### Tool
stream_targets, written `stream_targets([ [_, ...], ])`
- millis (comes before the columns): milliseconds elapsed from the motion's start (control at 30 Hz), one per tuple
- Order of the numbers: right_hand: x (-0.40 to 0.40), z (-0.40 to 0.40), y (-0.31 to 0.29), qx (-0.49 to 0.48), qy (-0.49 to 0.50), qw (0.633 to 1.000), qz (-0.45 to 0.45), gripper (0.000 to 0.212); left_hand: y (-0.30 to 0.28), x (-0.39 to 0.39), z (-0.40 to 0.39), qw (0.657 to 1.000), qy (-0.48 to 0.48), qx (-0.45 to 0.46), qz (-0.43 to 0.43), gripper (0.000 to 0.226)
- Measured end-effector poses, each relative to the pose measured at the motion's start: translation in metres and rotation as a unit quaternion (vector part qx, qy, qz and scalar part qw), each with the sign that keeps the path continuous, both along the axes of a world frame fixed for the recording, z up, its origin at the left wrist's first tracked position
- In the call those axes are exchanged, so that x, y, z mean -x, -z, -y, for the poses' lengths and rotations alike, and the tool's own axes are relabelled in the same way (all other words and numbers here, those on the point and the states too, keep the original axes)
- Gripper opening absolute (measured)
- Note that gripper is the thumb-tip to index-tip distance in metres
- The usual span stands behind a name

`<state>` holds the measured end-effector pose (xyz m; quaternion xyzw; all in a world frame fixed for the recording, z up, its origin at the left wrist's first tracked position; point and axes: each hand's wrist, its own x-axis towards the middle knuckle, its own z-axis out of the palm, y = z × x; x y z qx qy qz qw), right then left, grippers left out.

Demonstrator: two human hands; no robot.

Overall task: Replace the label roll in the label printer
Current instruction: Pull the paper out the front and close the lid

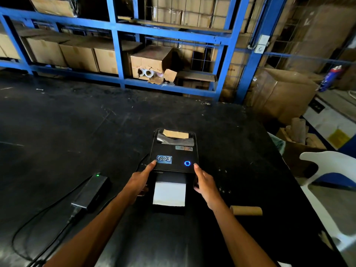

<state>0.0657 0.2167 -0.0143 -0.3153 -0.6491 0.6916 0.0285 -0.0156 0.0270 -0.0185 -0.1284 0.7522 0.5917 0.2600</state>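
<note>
A black label printer stands on the dark table, its lid down and a blue ring light glowing on top. White label paper hangs out of its front slot. My left hand holds the printer's left side with the thumb on the lid's front corner. My right hand holds the right side the same way. An empty cardboard core lies on the table to the right of my right forearm.
A black power adapter with a green light and its cable lie to the left. A white plastic chair stands at the table's right edge. Blue metal shelving with cardboard boxes lines the back.
</note>
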Motion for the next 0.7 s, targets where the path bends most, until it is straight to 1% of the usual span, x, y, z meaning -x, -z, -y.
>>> stream_targets([
  [533,-0.0001,0.0,0.0013,-0.024,-0.006,1.0,0.007,0.055,0.0028,0.0021,-0.0015,1.0,-0.011,0.0,0.007,0.076],
  [700,-0.0011,0.0004,0.0002,-0.019,-0.009,1.0,-0.009,0.054,0.0044,0.0021,-0.0006,1.0,-0.005,-0.018,0.002,0.068],
])
